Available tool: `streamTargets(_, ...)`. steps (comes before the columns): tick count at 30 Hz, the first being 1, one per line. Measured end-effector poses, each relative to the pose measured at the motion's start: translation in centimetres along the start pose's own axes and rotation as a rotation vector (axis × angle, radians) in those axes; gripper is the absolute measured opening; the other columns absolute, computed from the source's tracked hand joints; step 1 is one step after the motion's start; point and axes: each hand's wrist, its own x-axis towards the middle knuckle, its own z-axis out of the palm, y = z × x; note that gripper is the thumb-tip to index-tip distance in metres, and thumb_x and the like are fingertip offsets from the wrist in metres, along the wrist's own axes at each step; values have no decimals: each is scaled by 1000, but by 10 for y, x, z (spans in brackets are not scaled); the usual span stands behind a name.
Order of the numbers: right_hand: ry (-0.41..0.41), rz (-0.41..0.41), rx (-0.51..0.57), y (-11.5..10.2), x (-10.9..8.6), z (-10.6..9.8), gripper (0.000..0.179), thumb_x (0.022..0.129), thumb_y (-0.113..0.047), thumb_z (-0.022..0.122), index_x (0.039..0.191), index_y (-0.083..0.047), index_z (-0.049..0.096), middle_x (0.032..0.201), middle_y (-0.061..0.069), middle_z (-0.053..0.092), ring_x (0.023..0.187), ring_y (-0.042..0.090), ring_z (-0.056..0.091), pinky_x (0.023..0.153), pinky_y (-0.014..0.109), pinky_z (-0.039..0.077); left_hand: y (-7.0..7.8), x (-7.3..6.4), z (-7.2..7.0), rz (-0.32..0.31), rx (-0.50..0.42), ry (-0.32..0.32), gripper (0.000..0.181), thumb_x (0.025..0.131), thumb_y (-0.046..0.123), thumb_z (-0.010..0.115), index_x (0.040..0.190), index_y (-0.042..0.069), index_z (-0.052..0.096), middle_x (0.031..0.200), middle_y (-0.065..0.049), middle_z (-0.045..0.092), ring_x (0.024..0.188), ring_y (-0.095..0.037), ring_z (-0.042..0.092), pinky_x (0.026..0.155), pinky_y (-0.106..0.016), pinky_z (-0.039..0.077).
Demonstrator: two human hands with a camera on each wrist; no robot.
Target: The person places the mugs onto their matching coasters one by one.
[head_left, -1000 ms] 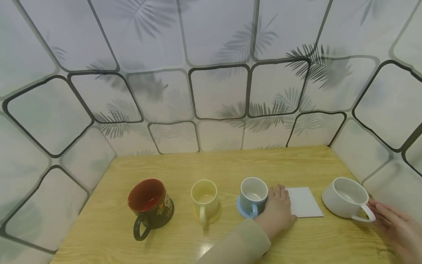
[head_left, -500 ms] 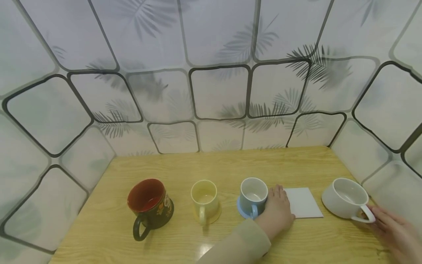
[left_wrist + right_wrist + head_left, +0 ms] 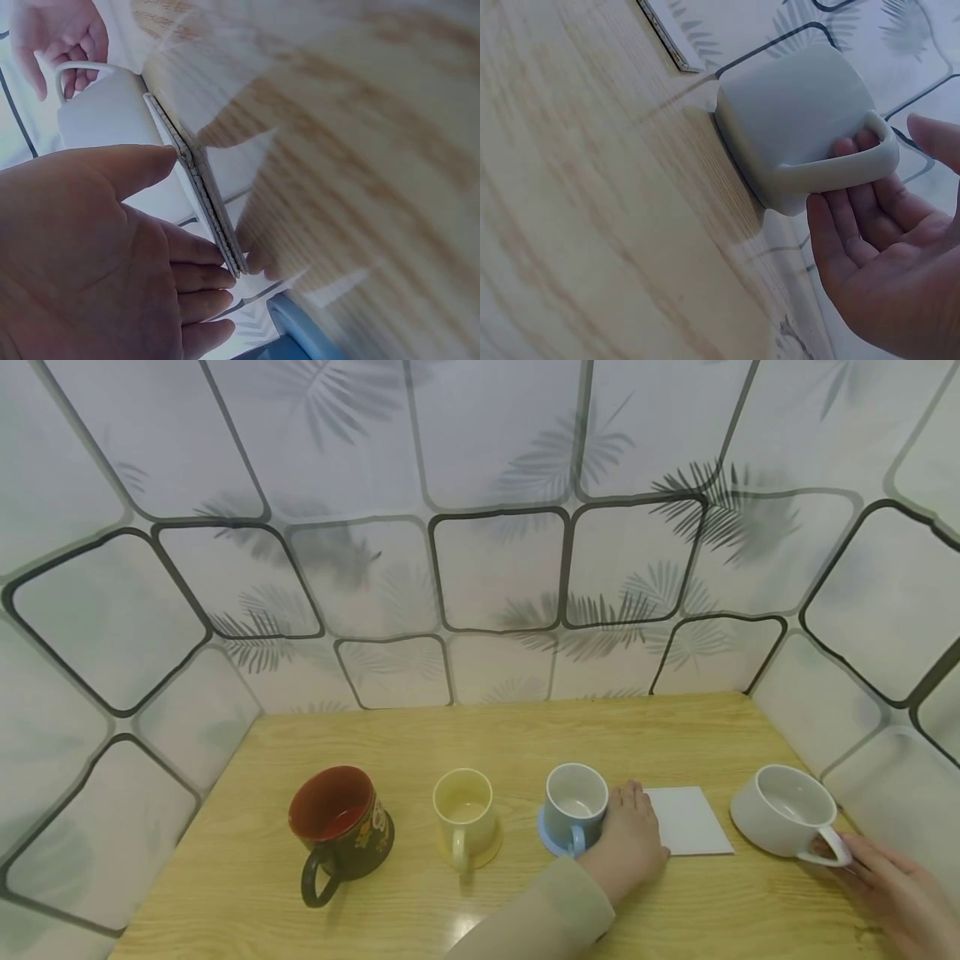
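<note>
A white square coaster point(image 3: 690, 821) lies flat on the wooden table. My left hand point(image 3: 628, 846) covers its left end; in the left wrist view the thumb point(image 3: 154, 166) touches its edge and the fingers point(image 3: 199, 276) reach its other end, so it is pinched lightly between them. To its right stands a white cup point(image 3: 780, 810), upright on the table. At its handle point(image 3: 847, 169) is my right hand point(image 3: 896, 889), fingers behind and partly inside the loop, thumb apart. Close beside the left hand stands a blue mug point(image 3: 573, 806) on a blue round coaster point(image 3: 549, 835).
A yellow mug point(image 3: 465, 810) sits on a yellow coaster point(image 3: 486, 852). Farther left is a large dark mug point(image 3: 352, 843) with a red inside and a flower pattern. Patterned walls point(image 3: 495, 568) close off the back and sides of the table point(image 3: 420, 727).
My right hand has shifted slightly, its fingers now closer around the white cup's handle. The left hand stays nearly still at the coaster; the cups have not moved.
</note>
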Motion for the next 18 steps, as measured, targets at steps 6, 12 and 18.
streamTargets(6, 111, 89, -200, -4, 3, 6, 41, 115, -34, 43, 94, -48, 76, 97, -32, 73, 89, -24, 58, 69, 6, 53, 0, 0, 1, -2, -9, 5, 77, 103, 73, 42, 166, 31, 32, 174, 12, 29, 163, -5, 23, 133, -25, 25)
streamTargets(12, 122, 58, -320, -4, 6, 5, 38, 115, -31, 47, 96, -47, 75, 98, -31, 74, 90, -24, 58, 69, 4, 50, 0, 0, 1, -4, -1, 11, 77, 102, 74, 42, 166, 31, 33, 174, 12, 29, 163, -5, 23, 132, -25, 26)
streamTargets(18, 106, -21, -461, -5, 7, 3, 41, 116, -22, 46, 101, -41, 78, 100, -31, 75, 93, -24, 58, 68, 4, 50, 1, 1, 0, -5, 11, 10, 77, 102, 74, 42, 166, 31, 33, 174, 13, 30, 163, -4, 24, 131, -24, 26)
